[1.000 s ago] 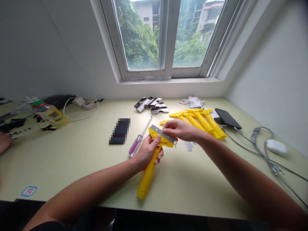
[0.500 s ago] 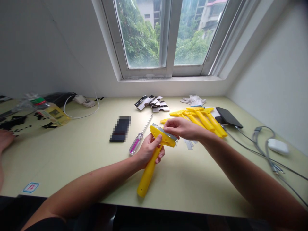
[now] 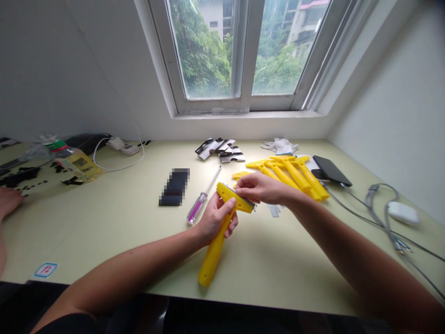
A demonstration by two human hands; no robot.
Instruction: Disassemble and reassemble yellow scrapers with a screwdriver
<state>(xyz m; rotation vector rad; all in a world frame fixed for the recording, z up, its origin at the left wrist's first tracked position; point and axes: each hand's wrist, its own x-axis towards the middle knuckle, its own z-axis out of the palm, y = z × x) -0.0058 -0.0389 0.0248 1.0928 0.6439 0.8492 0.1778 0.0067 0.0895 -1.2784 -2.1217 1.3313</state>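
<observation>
My left hand (image 3: 218,215) is wrapped round the neck of a yellow scraper (image 3: 211,260), its thumb on the wide head. The handle slants down toward the table's front edge. At the far edge of that head, my right hand (image 3: 259,188) is closed in a pinch on a grey metal plate (image 3: 246,202), partly hidden by the fingers. Small screw ends (image 3: 255,207) stick out at the head's right end. Just beyond my right wrist lie loose grey blades (image 3: 274,211). To the left of the scraper rests a screwdriver (image 3: 197,207) with a clear and purple handle.
Several yellow scrapers (image 3: 295,174) lie at the back right beside a black phone (image 3: 332,170), cables (image 3: 378,222) and a white case (image 3: 403,212). Farther back are printed cards (image 3: 208,149) and gloves (image 3: 280,145). Another person's hand (image 3: 10,202) shows at far left, near a bottle (image 3: 78,162).
The grey plate shows less above the scraper head's far left edge than before. My right hand has shifted slightly down against the head; my left hand keeps its hold.
</observation>
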